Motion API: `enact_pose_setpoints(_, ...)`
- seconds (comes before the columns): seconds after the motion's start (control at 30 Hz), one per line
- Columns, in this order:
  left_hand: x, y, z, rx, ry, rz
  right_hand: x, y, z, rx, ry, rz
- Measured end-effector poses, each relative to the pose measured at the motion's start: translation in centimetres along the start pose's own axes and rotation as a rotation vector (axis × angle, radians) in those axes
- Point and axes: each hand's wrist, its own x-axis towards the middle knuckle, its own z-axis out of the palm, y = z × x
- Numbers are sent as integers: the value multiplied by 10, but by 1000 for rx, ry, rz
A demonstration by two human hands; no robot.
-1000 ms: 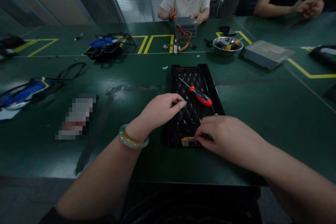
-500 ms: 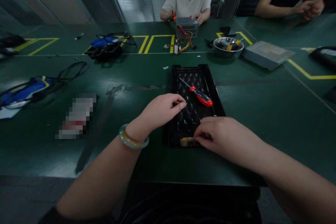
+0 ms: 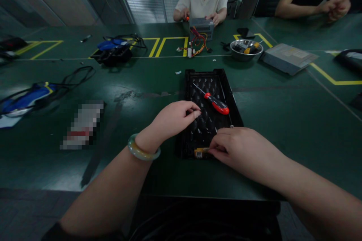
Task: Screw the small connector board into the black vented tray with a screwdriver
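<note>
A black rectangular tray point(image 3: 232, 99) with a textured bottom lies on the green table before me. Inside it rests a screwdriver point(image 3: 216, 103) with a red and black handle, its thin shaft pointing up and left. At the tray's near end is a small yellow-brown circuit board point(image 3: 200, 153). The thumb and fingers of my right hand point(image 3: 244, 143) pinch that board's right end. My left hand point(image 3: 175, 118), with a bangle point(image 3: 143, 150) on the wrist, hovers over the tray's left edge. Its thumb and fingertips are pressed together; anything between them is too small to name.
Across the table a person handles a grey metal box point(image 3: 201, 26) with coloured cables point(image 3: 199, 45). A metal bowl point(image 3: 245, 54) of parts and a flat grey panel point(image 3: 288, 59) lie to the right. Blue-and-black cabled items point(image 3: 114, 49) and a blurred-out rectangular object point(image 3: 85, 124) are left.
The circuit board has tilted slightly in my right hand's pinch, and that hand has shifted a little. My left hand, the screwdriver and the tray stay where they were.
</note>
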Motion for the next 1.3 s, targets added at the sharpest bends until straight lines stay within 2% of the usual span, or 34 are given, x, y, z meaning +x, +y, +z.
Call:
enact_pose_setpoints(0.4, 0, 1, -1, 6, -2, -5, 4, -1, 2, 54, 45, 52)
enact_pose_setpoints(0.6, 0, 0, 0, 30, 0, 1, 6, 1, -1, 83, 22, 97)
enact_pose_setpoints(0.83, 0, 1, 0, 31, 1, -2, 7, 5, 0, 80, 7, -2)
enact_pose_setpoints(1.3, 0, 2, -1, 28, -8, 4, 6, 1, -2, -5, 6, -67)
